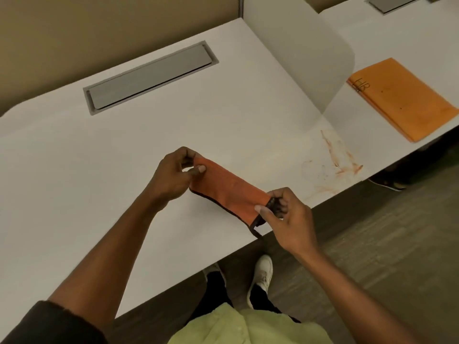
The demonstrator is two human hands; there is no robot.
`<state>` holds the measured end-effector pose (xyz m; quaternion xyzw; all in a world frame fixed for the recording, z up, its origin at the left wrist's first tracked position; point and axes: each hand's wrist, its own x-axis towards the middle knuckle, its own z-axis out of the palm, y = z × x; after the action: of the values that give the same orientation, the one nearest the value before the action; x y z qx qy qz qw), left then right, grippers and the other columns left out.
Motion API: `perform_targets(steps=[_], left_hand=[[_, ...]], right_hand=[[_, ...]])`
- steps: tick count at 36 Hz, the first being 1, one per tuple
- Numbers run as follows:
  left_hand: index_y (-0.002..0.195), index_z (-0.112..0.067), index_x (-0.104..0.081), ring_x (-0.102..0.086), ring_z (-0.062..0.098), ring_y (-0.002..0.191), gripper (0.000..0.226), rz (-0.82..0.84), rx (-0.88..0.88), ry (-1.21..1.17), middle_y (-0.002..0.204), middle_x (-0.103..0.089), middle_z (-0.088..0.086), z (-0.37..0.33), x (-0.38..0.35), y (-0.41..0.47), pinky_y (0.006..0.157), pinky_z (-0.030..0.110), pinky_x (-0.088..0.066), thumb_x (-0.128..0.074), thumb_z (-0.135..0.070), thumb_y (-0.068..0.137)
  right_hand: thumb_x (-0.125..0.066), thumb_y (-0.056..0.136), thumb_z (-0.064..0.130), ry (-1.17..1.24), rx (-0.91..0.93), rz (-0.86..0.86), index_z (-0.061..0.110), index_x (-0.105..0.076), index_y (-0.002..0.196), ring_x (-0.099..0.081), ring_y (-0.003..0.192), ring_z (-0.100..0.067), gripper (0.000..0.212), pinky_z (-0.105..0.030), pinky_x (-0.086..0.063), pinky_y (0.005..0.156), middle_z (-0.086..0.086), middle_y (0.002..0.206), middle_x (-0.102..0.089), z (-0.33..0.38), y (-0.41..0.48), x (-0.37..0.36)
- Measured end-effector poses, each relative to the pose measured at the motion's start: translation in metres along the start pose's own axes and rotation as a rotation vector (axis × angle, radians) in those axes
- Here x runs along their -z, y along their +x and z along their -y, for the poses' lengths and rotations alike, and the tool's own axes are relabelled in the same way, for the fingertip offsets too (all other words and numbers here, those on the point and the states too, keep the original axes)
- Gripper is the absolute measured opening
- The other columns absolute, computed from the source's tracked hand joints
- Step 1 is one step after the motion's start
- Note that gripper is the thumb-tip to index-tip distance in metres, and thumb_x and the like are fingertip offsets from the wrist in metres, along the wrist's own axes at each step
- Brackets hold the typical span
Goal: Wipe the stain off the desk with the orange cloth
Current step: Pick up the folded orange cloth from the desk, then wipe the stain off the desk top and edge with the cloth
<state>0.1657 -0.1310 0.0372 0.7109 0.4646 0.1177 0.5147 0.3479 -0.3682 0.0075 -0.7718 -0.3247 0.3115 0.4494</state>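
While the orange cloth with a dark stitched edge (229, 192) is stretched between both hands above the white laminate desk (99, 170), the wiping itself has not begun; the reddish-orange smeared stain (335, 160) lies to the right of the cloth, near the desk's front edge and well apart from it. To do this step well, I would judge the cloth should be gathered into a flat pad in one hand, then pressed down on the smear and drawn inward, so the mess is not pushed off the edge or toward the orange folder (402, 100) beyond the translucent divider panel (310, 58).

Both forearms reach forward over the desk. The left hand (173, 175) pinches the cloth's far end between thumb and fingertips, knuckles raised. The right hand (283, 212) pinches the near end, its fingers curled over the dark hem. Whether the cloth's underside touches the desk is hard to tell; it seems held just clear.
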Motion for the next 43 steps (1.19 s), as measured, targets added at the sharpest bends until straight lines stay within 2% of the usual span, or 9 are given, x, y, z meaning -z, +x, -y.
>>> perform_targets(steps=[5, 9, 14, 18, 24, 28, 31, 35, 43], left_hand=[[0.117, -0.016, -0.069, -0.071, 0.02, 0.108, 0.022, -0.033, -0.087, 0.237, 0.115, -0.076, -0.001, -0.016, -0.046, 0.023, 0.087, 0.034, -0.059, -0.076, -0.031, 0.102], [0.117, -0.021, -0.073, -0.071, 0.018, 0.097, 0.024, -0.048, -0.16, 0.339, 0.103, -0.073, -0.006, -0.029, -0.085, 0.045, 0.072, 0.025, -0.054, -0.076, -0.039, 0.101], [0.136, -0.023, -0.066, -0.073, 0.02, 0.099, 0.046, -0.026, -0.174, 0.378, 0.109, -0.076, -0.007, -0.035, -0.124, 0.06, 0.088, 0.044, -0.062, -0.079, -0.043, 0.097], [0.152, -0.016, -0.055, -0.07, 0.023, 0.119, 0.058, -0.025, -0.195, 0.388, 0.139, -0.07, 0.001, -0.025, -0.138, 0.062, 0.102, 0.049, -0.057, -0.073, -0.04, 0.103], [0.163, -0.015, -0.043, -0.045, 0.029, 0.154, 0.057, -0.085, -0.129, 0.453, 0.167, -0.049, 0.008, 0.02, -0.145, 0.03, 0.125, 0.045, -0.035, -0.041, -0.048, 0.117], [0.172, -0.017, -0.027, -0.014, 0.019, 0.169, 0.061, -0.026, -0.172, 0.508, 0.183, -0.017, 0.002, 0.06, -0.15, 0.0, 0.135, 0.039, -0.013, -0.033, -0.046, 0.119], [0.175, -0.017, -0.016, 0.006, 0.01, 0.17, 0.066, -0.008, -0.18, 0.564, 0.185, 0.002, -0.003, 0.082, -0.154, -0.015, 0.137, 0.033, -0.002, -0.029, -0.048, 0.118], [0.176, -0.018, -0.002, 0.02, 0.006, 0.167, 0.07, -0.022, -0.204, 0.628, 0.183, 0.017, -0.004, 0.089, -0.164, -0.023, 0.137, 0.031, 0.008, -0.027, -0.049, 0.118], [0.176, -0.015, -0.002, 0.015, 0.012, 0.17, 0.073, -0.077, -0.219, 0.767, 0.185, 0.012, 0.001, 0.091, -0.17, -0.025, 0.136, 0.031, 0.009, -0.023, -0.053, 0.117]], right_hand=[[-0.082, 0.088, 0.028, 0.053, -0.074, -0.076, 0.023, -0.058, 0.123, -0.072, 0.092, 0.009, 0.043, -0.012, -0.059, 0.07, 0.017, 0.099, -0.072, -0.021, 0.0, 0.017], [-0.081, 0.089, 0.03, -0.024, -0.12, -0.102, 0.022, -0.056, 0.127, -0.076, 0.086, -0.005, 0.046, -0.024, -0.064, 0.071, -0.001, 0.101, -0.076, -0.04, 0.001, 0.026], [-0.081, 0.089, 0.031, -0.088, -0.21, -0.187, 0.018, -0.059, 0.124, -0.068, 0.074, -0.003, 0.043, -0.011, -0.052, 0.056, -0.003, 0.096, -0.073, -0.058, 0.0, 0.032], [-0.078, 0.091, 0.035, -0.366, -0.253, -0.195, 0.015, -0.06, 0.127, -0.066, 0.094, -0.02, 0.045, -0.032, -0.055, 0.076, -0.006, 0.111, -0.065, -0.068, -0.002, 0.036], [-0.071, 0.09, 0.044, -0.614, 0.278, -0.246, 0.018, -0.063, 0.126, -0.05, 0.119, -0.02, 0.046, -0.029, -0.052, 0.076, -0.007, 0.133, -0.052, -0.066, 0.007, 0.03], [-0.06, 0.095, 0.049, -0.668, 0.495, -0.019, 0.021, -0.048, 0.148, -0.034, 0.15, -0.026, 0.061, -0.041, -0.041, 0.113, -0.008, 0.162, -0.037, -0.065, 0.032, 0.012], [-0.056, 0.096, 0.053, -0.788, 0.545, 0.141, 0.017, -0.029, 0.162, -0.006, 0.163, -0.029, 0.08, -0.05, -0.022, 0.129, -0.012, 0.175, -0.011, -0.068, 0.05, 0.001], [-0.046, 0.101, 0.056, -0.965, 0.586, 0.224, 0.022, 0.0, 0.167, 0.003, 0.163, -0.031, 0.087, -0.053, -0.015, 0.131, -0.012, 0.176, 0.002, -0.078, 0.07, -0.012], [-0.036, 0.108, 0.028, -0.959, 0.451, 0.089, 0.025, 0.0, 0.167, 0.003, 0.163, -0.032, 0.069, -0.055, -0.013, 0.13, -0.01, 0.176, -0.001, -0.069, 0.125, -0.015]])
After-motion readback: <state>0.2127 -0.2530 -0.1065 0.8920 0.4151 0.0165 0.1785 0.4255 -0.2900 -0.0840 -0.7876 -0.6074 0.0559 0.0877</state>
